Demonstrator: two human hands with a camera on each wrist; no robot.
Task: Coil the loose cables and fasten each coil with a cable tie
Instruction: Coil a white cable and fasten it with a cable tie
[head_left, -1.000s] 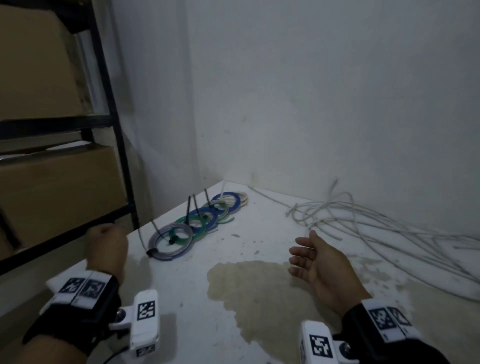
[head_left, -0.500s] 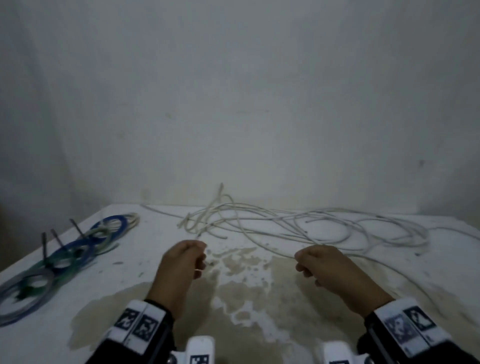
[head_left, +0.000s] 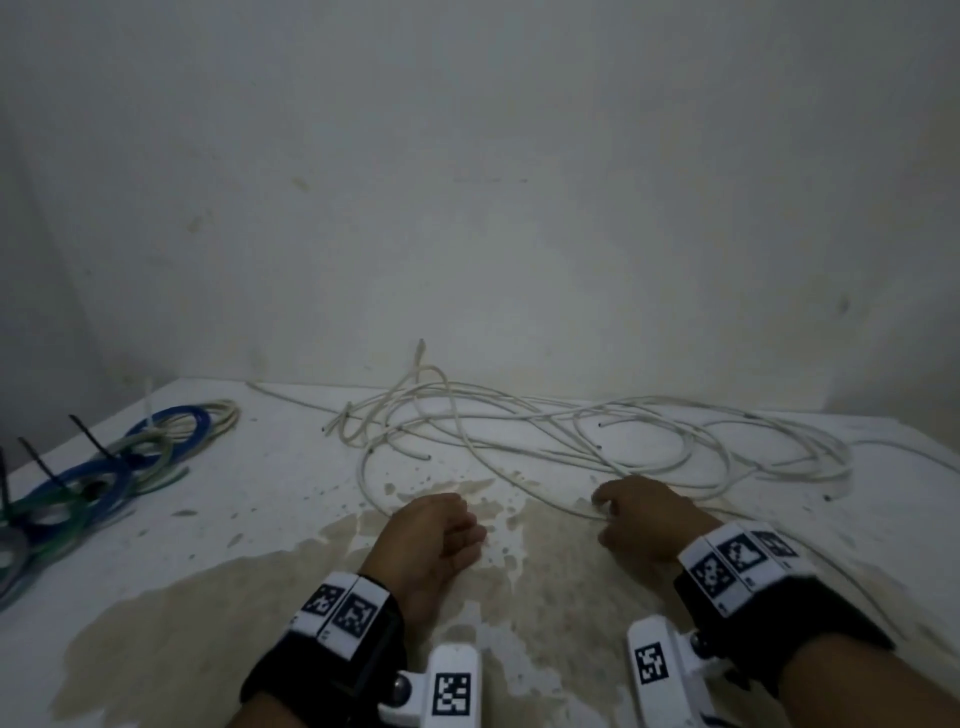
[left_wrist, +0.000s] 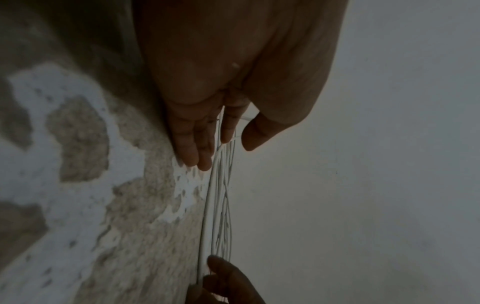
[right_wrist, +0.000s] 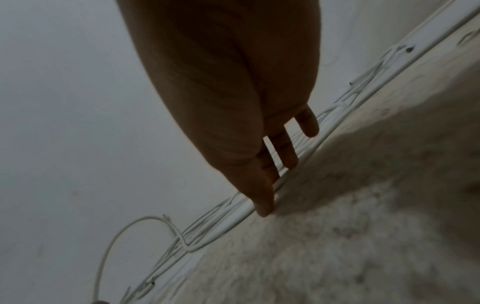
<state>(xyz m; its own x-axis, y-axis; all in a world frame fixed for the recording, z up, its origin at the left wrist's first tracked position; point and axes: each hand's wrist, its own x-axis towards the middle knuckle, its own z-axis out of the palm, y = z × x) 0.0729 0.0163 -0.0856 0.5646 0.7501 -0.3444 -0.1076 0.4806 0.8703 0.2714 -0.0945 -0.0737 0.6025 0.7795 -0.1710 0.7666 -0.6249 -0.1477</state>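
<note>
— How many hands on your screen?

— Two: left hand (head_left: 434, 530), right hand (head_left: 639, 514). One black wrist band (head_left: 311, 670) on each, so I'm calling two bands.

— Tied coils?

— I make it five tied coils (head_left: 98, 480) at the table's left edge. They overlap, so I can't be firm on that. Three black tie tails (head_left: 85, 436) stick up from them, plus one white tail (head_left: 148, 410).

— And the loose ones?

— One tangle of loose white cables (head_left: 649, 431). They cross too much for me to count them.
</note>
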